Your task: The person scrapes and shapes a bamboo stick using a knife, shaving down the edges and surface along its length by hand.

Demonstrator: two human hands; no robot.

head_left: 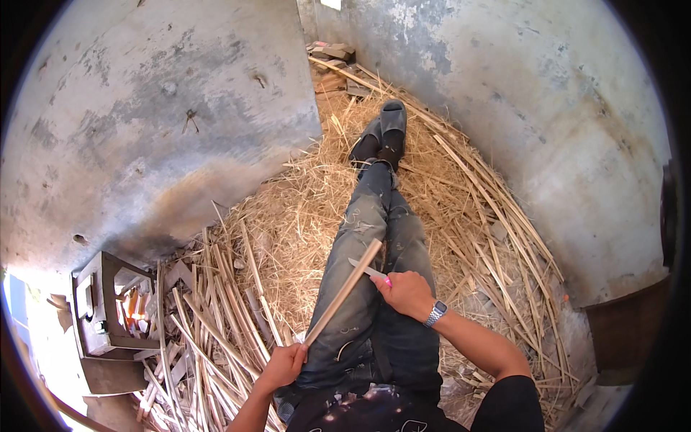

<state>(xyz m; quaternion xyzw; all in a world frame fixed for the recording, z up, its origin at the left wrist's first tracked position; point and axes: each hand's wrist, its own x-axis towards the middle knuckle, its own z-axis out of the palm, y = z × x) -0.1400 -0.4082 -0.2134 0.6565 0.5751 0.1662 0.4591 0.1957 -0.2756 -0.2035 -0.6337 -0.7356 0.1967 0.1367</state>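
My left hand [284, 366] is closed around the lower end of a flat bamboo strip [344, 294], which slants up and to the right over my outstretched legs. In my right hand [405, 292] is a knife [366, 268], gripped by its pink handle. Its pale blade reaches leftward to the strip near the upper end and seems to touch it. A metal wristwatch [435, 313] is on my right wrist.
Long bamboo strips [216, 317] lie heaped to my left, and more strips [497, 194] run along the right wall [576, 144]. Fine shavings [288, 237] cover the floor around my legs. A dark frame-like casing [119, 309] stands at far left, beneath the left wall [158, 108].
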